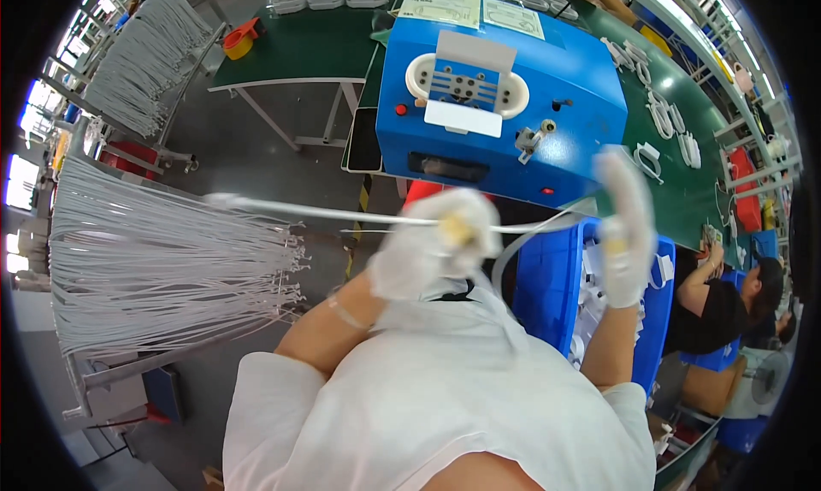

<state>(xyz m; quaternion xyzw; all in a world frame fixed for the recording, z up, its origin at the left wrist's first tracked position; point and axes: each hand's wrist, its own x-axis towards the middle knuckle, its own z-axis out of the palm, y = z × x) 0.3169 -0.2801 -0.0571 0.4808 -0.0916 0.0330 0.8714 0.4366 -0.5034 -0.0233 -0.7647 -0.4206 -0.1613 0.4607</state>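
My left hand, in a white glove with yellowish fingertips, is closed around a white cable in front of my chest. One stretch of the cable reaches out to the left; another runs right and bends back in a loop beside my right hand. My right hand, gloved too and blurred by motion, is raised over the blue bin with its fingers stretched upward. I cannot make out whether it touches the cable. Ahead stands a blue machine with a white clamp plate and round white parts on its front.
A blue bin with white parts stands below my right hand. Bundles of white cables hang on a rack at left. Green tables carry clear trays, coiled cables and an orange tape dispenser. A co-worker sits at far right.
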